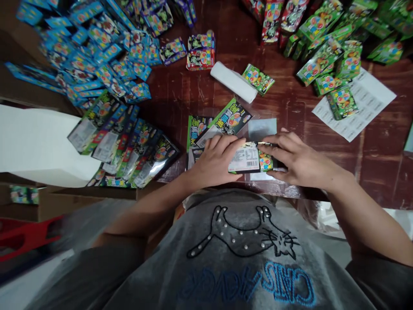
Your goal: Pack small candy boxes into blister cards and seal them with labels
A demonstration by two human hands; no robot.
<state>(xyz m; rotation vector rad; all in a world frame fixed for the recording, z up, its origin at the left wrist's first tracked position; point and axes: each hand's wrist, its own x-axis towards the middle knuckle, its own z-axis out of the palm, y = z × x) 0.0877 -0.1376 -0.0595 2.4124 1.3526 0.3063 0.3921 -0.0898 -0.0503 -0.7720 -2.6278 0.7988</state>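
Note:
My left hand [217, 161] grips a flat printed packet [244, 160] with a white barcode label, near the table's front edge. A small green box [266, 160] with colourful balls printed on it sits at the packet's right end; whether it is inside or against the packet I cannot tell. My right hand [292, 158] has its fingers curled round the green box. Under both lies a pale blue-white sheet [263, 126]. Black-and-green flat packets [229, 117] lie just behind my left hand, partly hidden by it.
Blue boxes [97, 51] are heaped at the far left, green boxes [325, 56] at the far right. Filled-looking packets [121, 146] overlap by a cardboard box [87, 198]. A white roll [234, 82] and a label sheet [368, 103] lie on the dark red table [284, 101].

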